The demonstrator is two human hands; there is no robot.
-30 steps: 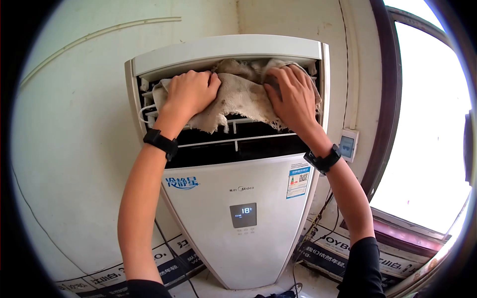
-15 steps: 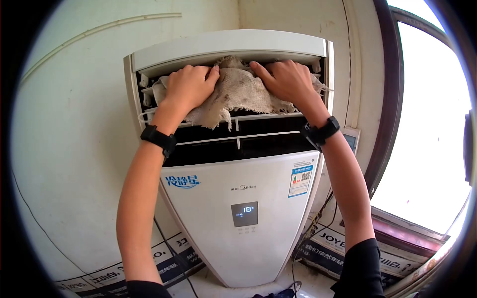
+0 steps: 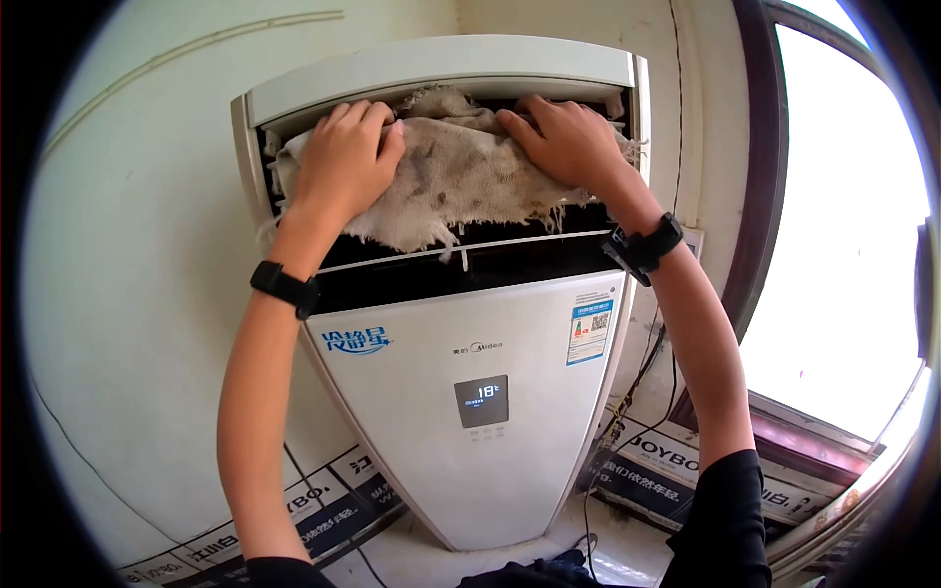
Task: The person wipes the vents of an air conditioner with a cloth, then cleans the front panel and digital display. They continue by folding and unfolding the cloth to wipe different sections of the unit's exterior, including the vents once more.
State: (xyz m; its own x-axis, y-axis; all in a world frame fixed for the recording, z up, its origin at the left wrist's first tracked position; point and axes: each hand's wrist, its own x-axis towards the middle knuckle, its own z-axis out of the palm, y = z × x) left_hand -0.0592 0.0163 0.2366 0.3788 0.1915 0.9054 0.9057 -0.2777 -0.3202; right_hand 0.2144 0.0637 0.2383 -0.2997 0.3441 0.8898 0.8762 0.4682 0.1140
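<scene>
A frayed, stained grey-beige rag (image 3: 456, 176) drapes over the louvred air outlet of a white standing air conditioner (image 3: 412, 431). My left hand (image 3: 345, 162) lies over the rag's left part, its fingers curled over the top of the cloth and the thumb pointing up. On the other side, my right hand (image 3: 569, 147) grips the upper right of the rag, fingertips reaching back into the outlet. The rag hides most of the upper slats, and some fingertips are out of sight behind it. Lower white slats (image 3: 466, 257) show beneath its ragged edge.
A lit display (image 3: 482, 402) on the front panel reads 18. Dark cables (image 3: 637, 377) hang at the right of the unit. Printed boxes (image 3: 323, 510) line the wall's foot. A bright window (image 3: 843, 225) is at the right.
The rag has spread wider and flatter across the outlet. My left hand has shifted left, away from the middle. The whole view has moved slightly.
</scene>
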